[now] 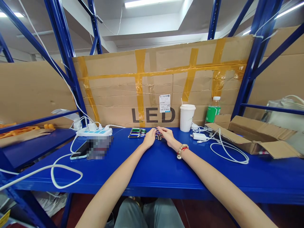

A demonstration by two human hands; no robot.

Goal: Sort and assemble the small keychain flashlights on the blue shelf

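At the frame's centre, the left hand (149,138) and right hand (167,135) are curling together beside slim pens (137,135), their grip hidden; rightward, a lidded paper cup (187,118), white adapter (199,136) and open carton (226,134) are crowding the tabletop (156,167).

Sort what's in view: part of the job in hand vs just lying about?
Part of the job, judging by the hands:
- slim pen-like items

Apparently just lying about:
- white cup
- green-labelled bottle
- phone
- power strip

Unclear: open cardboard box.
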